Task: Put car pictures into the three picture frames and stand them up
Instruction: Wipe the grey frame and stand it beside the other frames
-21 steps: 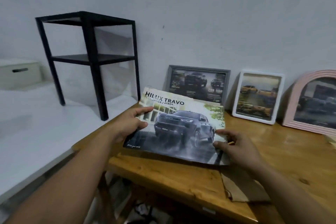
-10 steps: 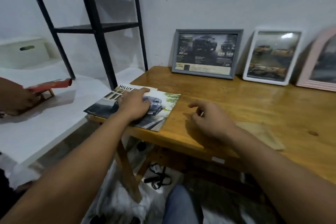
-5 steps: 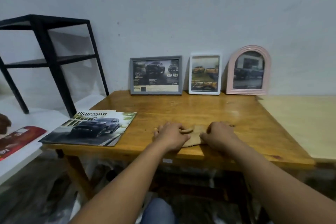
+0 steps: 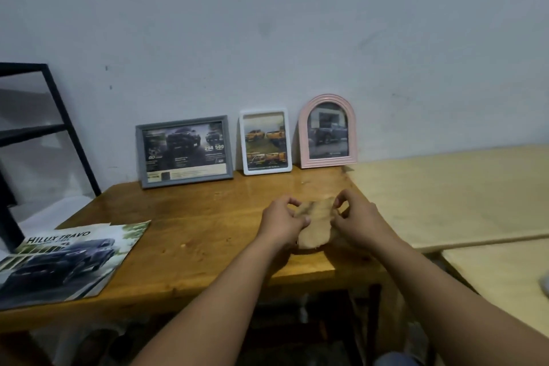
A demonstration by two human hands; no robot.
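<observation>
Frames [image 4: 264, 142] are all standing filled at the far wall; with the brochure [image 4: 65, 258] now laid aside, left hand [image 4: 282, 223] and right hand [image 4: 356, 218] are pinching a brown paper [image 4: 316, 226].

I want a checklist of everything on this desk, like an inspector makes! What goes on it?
Surface: wooden table, glossy; paler boards alongside on the right.
Job's things: grey frame, white frame and pink arched frame stand by the wall, each showing a car picture.
Clutter: car brochure lying flat over the table's left corner.
Grippers: left hand and right hand both pinch a tan cardboard piece.
Cables: nothing seen.
Surroundings: pale wall; black metal shelf at left.
</observation>
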